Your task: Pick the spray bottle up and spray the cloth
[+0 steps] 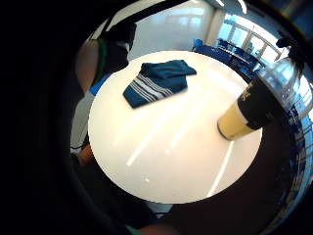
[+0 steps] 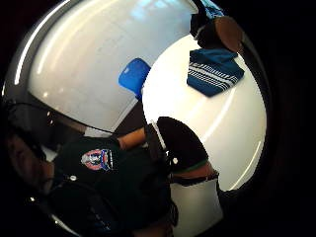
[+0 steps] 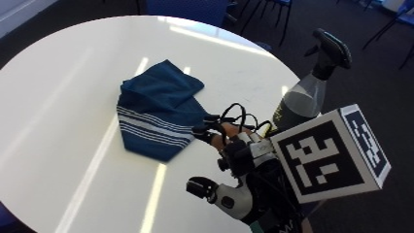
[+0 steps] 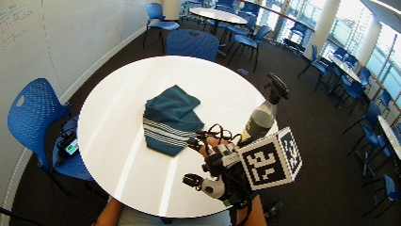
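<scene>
We have one round white table (image 3: 58, 87), and on it one folded blue striped cloth (image 3: 157, 115) near the middle. One spray bottle (image 3: 304, 94) stands upright near the table's edge, well apart from the cloth. Our gloved right hand (image 3: 236, 158) hovers just beside the bottle, holding nothing; how far its fingers are spread we cannot tell. We judge this is the reach. Next we need to wrap the bottle's neck, lift, and aim the nozzle at the cloth.

The cloth (image 3: 158, 109) lies flat on the worktop (image 3: 64, 73). The spray bottle (image 3: 307, 90) stands upright to the right of the cloth, near the worktop's edge.
</scene>
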Available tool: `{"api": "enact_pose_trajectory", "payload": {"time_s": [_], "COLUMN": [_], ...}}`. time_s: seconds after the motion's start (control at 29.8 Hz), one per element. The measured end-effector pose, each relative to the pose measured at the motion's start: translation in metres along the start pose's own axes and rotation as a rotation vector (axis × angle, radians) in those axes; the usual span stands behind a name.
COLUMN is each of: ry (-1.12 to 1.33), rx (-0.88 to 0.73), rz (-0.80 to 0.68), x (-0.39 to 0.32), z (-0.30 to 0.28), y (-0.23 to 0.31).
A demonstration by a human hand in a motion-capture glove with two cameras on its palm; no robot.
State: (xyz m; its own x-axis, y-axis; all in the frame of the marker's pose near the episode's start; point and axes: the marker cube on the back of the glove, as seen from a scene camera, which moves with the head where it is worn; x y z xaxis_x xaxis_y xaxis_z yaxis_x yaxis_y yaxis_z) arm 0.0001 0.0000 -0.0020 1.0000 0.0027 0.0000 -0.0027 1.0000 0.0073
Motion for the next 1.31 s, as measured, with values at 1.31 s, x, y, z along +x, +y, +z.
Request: {"api": "enact_pose_trajectory", "payload": {"time_s": [1.31], "ry": [0.083], "rx": [0.126], "rz": [0.133], "x": [0.024], "z": [-0.011], "y": [-0.004]}}
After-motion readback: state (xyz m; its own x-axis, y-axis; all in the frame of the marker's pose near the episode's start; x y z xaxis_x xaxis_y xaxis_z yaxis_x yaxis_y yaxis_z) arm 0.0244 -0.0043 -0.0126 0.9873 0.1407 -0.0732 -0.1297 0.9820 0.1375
